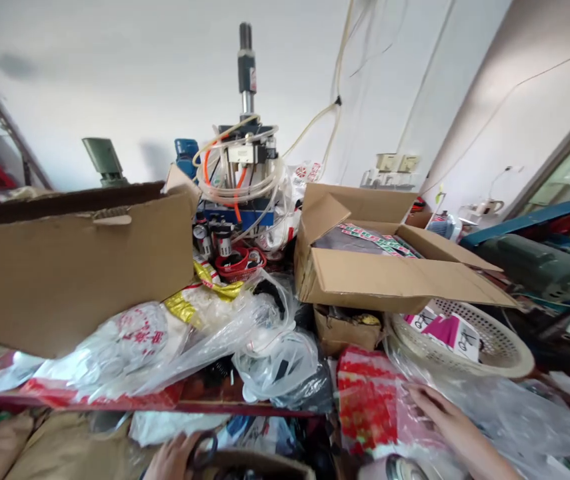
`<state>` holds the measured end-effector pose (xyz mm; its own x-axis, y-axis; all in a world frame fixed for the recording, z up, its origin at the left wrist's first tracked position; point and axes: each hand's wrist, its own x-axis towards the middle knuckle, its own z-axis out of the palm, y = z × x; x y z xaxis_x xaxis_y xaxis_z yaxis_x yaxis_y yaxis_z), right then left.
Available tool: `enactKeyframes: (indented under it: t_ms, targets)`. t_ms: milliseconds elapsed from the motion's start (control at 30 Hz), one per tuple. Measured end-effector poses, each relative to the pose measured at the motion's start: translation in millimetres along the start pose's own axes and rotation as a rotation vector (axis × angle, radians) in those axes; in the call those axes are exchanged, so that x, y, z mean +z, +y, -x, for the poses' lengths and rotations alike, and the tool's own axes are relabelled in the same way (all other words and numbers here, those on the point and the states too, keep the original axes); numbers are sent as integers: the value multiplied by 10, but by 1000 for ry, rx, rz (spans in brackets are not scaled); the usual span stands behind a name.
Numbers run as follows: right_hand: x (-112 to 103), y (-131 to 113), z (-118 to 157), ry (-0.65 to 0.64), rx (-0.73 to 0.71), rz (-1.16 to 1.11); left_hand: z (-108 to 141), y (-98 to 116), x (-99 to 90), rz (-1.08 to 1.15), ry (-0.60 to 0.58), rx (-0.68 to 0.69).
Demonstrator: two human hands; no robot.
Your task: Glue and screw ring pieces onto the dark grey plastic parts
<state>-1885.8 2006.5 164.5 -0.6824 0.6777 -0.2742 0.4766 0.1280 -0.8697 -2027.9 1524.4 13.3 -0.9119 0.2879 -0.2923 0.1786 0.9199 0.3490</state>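
**Two hands in the clutter**

At the near edge of the heaped table (205, 399), the left hand (175, 459) sits low, fingers curled closed through the dark loops of what look like scissors (205, 451), right at the rim of a small box (259, 463). Only part of the hand shows, so the grip is not fully clear.

To the right, the right hand (442, 417) lies flat, fingers open and spread, on a red packet (367, 400) in clear wrap. The packet lies near the front, right of centre, just below a small crumpled carton (339, 330).

Just beyond that hand, a pale basket (505, 353) holds pink and white cards (445, 330). Above it an open box (389, 273) stands with its flaps out, dark packs inside. On the left, a big carton (75, 267) leans over a pile of plastic bags (205, 333). Far back at centre, a press (245, 160) wound with hoses stands against the white wall.
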Motion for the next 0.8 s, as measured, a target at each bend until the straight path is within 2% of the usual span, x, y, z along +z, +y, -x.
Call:
enactKeyframes:
  t_ms: [67, 167, 267, 333, 467, 500, 567, 667, 800]
  targets:
    - [90, -128, 43, -62, -110, 174, -142, -72, -84, -159, -27, 69]
    - [295, -369, 153, -135, -239, 370, -355, -123, -105, -160, -85, 99]
    - [629, -657, 331, -241, -296, 524, -467, -120, -27, -129, -127, 131]
    - [940, -838, 440, -335, -371, 693, -458, -77, 30, -117, -142, 165]
    - [1654, -1029, 435, -492, -931, 1076, -387, 135, 7, -105, -163, 279]
    - [1801, -1032, 382, -513, -1024, 1141, -399, 211, -43, -101, -163, 317]
    - [1992, -998, 237, -557, -1065, 1273, -496, 373, -202, -91, -147, 395]
    - [1964, -890, -1, -583, -966, 1399, -813, 562, -564, -78, -84, 467]
    - [1539, -767, -227, -487, -867, 1419, -1306, 596, -1104, -71, 35, 379]
